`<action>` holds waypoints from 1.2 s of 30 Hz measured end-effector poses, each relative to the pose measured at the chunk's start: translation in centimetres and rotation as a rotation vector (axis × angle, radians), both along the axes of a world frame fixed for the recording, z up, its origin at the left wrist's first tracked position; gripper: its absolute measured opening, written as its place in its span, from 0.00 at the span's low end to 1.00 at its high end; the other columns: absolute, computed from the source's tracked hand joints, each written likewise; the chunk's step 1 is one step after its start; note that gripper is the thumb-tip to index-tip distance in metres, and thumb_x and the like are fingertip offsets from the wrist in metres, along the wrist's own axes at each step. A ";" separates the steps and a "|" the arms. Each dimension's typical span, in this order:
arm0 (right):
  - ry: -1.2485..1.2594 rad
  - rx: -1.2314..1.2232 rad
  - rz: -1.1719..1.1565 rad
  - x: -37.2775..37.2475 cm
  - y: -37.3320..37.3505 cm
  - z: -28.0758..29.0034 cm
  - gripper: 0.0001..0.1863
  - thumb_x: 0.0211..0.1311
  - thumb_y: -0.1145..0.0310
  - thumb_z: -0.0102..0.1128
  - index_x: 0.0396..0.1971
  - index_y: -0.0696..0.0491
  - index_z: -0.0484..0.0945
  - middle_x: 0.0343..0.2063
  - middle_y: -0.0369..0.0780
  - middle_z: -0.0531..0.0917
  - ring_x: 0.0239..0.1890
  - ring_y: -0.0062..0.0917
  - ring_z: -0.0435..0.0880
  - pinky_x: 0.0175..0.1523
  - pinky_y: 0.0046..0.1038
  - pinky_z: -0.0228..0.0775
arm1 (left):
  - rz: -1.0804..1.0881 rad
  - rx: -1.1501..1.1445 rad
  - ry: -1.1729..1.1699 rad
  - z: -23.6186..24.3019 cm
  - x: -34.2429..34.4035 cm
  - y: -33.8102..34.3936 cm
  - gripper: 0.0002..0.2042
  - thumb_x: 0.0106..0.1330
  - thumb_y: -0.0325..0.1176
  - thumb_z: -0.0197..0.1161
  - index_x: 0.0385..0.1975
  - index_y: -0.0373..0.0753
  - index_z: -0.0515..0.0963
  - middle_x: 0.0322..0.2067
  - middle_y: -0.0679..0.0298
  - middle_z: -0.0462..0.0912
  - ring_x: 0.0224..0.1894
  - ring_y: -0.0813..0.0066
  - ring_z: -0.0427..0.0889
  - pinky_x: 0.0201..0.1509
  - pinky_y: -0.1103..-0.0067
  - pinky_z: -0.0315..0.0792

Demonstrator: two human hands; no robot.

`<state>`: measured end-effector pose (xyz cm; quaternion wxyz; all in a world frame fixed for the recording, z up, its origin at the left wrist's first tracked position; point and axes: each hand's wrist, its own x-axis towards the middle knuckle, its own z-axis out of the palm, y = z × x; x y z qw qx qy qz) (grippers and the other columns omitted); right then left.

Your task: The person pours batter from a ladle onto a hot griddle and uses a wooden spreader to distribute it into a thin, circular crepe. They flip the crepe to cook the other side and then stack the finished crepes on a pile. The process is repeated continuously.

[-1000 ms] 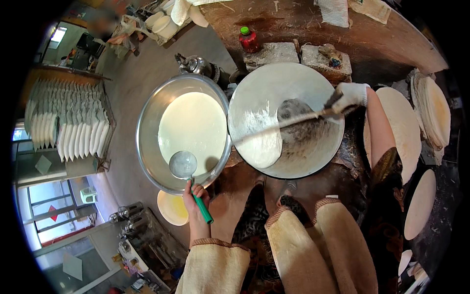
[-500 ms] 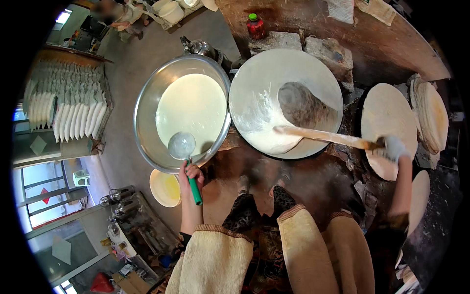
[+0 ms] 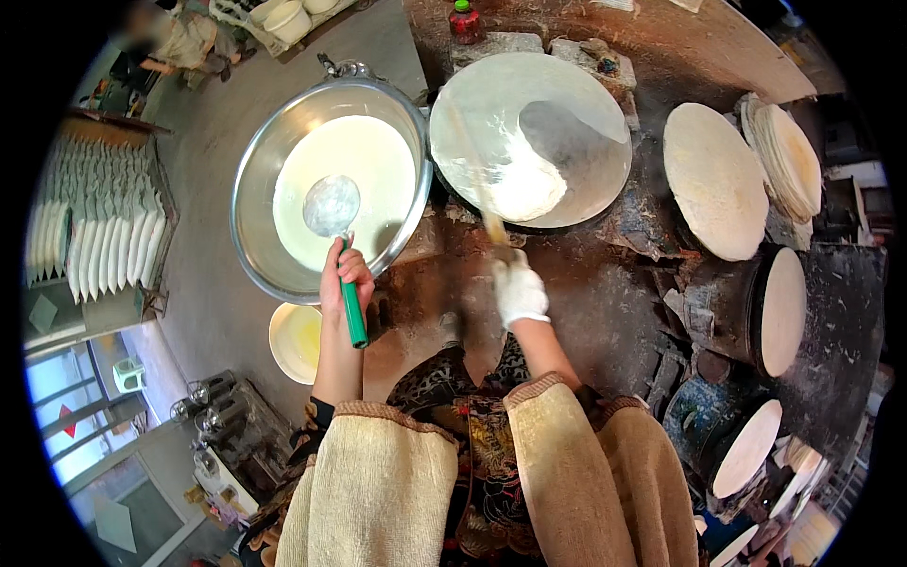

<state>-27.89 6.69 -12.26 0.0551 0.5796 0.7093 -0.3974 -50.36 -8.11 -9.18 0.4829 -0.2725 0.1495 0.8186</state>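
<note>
My bare left hand (image 3: 346, 269) grips the green handle of a ladle (image 3: 333, 206). The ladle's round metal bowl hangs over the pale batter (image 3: 359, 156) in a large steel basin (image 3: 253, 213). On my right hand (image 3: 519, 291) is a white glove, closed around the lower end of a wooden spreader (image 3: 491, 224). The upper part of the spreader is smeared by motion and crosses the left side of a round griddle (image 3: 590, 184). White batter (image 3: 529, 180) lies in a curved patch on the griddle, with a darker grey area above and right of it.
A tub (image 3: 286, 345) with yellow liquid stands below the basin. Right of the griddle are a round flat sheet (image 3: 715, 180) and a stack of flatbreads (image 3: 789, 156). Round-topped drums (image 3: 782, 312) stand lower right. A red jar (image 3: 465, 24) is behind the griddle. Another person (image 3: 184, 42) is far left.
My right hand has swung from the far right to the near side of the griddle, turning the spreader leftward. The batter patch has changed shape. My left hand still holds the ladle over the basin.
</note>
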 end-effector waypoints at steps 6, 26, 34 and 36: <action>-0.193 0.211 -0.109 7.4 1.2 -0.3 0.18 0.64 0.55 0.44 0.46 0.52 0.69 0.32 0.53 0.80 0.37 0.49 0.80 0.43 0.44 0.72 | 0.029 -0.146 0.101 -0.9 -1.7 -3.2 0.09 0.70 0.33 0.48 0.35 0.33 0.69 0.13 0.74 0.59 0.14 0.86 0.62 0.15 0.88 0.62; -0.008 0.328 -0.144 8.3 6.4 0.1 0.20 0.65 0.56 0.41 0.47 0.55 0.70 0.33 0.54 0.81 0.38 0.46 0.80 0.45 0.42 0.72 | -0.194 0.052 0.127 0.6 -1.6 1.0 0.09 0.69 0.33 0.47 0.36 0.34 0.70 0.13 0.73 0.61 0.12 0.86 0.61 0.12 0.87 0.60; -0.043 0.140 -0.055 6.3 2.2 -0.8 0.20 0.64 0.53 0.43 0.45 0.51 0.72 0.28 0.49 0.81 0.33 0.45 0.81 0.40 0.42 0.73 | -0.311 0.144 0.145 0.8 -1.9 2.0 0.11 0.70 0.33 0.44 0.40 0.32 0.70 0.14 0.73 0.60 0.12 0.85 0.60 0.12 0.87 0.59; -0.093 0.194 -0.125 9.5 4.4 -0.6 0.19 0.64 0.53 0.42 0.44 0.52 0.72 0.27 0.49 0.81 0.33 0.45 0.81 0.40 0.43 0.72 | -0.315 0.144 0.178 1.2 -2.1 2.2 0.11 0.70 0.33 0.44 0.40 0.32 0.70 0.13 0.73 0.60 0.12 0.85 0.60 0.12 0.87 0.59</action>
